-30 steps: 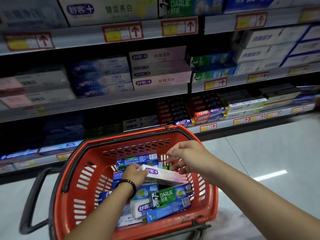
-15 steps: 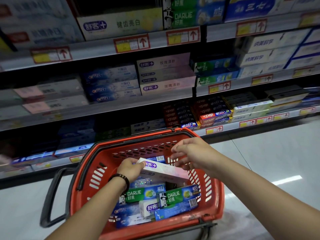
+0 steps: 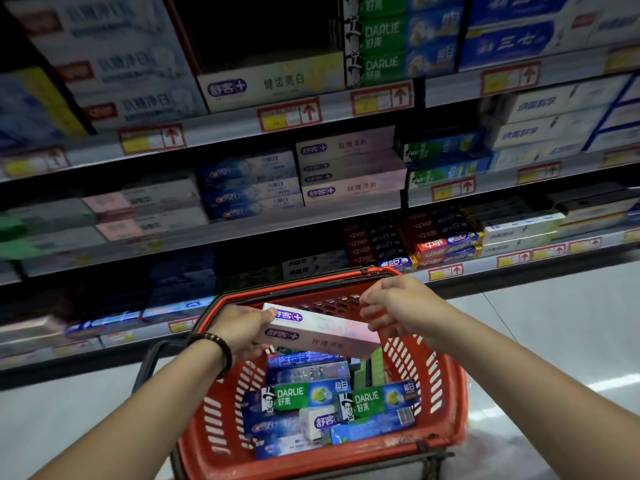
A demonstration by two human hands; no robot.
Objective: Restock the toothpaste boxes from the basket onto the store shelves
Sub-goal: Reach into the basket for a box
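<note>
My left hand [image 3: 239, 329] gripped the left end of the pink-and-white toothpaste box [image 3: 325, 336], thumb on top by the purple logo, fingers curled beneath. The box hung nearly level over the far half of the red basket [image 3: 448, 410], above the other boxes [image 3: 301, 398] lying inside. My right hand [image 3: 398, 306] pinched its right end with curled fingers.

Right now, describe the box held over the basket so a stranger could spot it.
Find the red basket. Above it, the left hand and right hand hold a long pale pink box by its ends. Unlike the green and blue boxes below, it bears purple logos.
</note>
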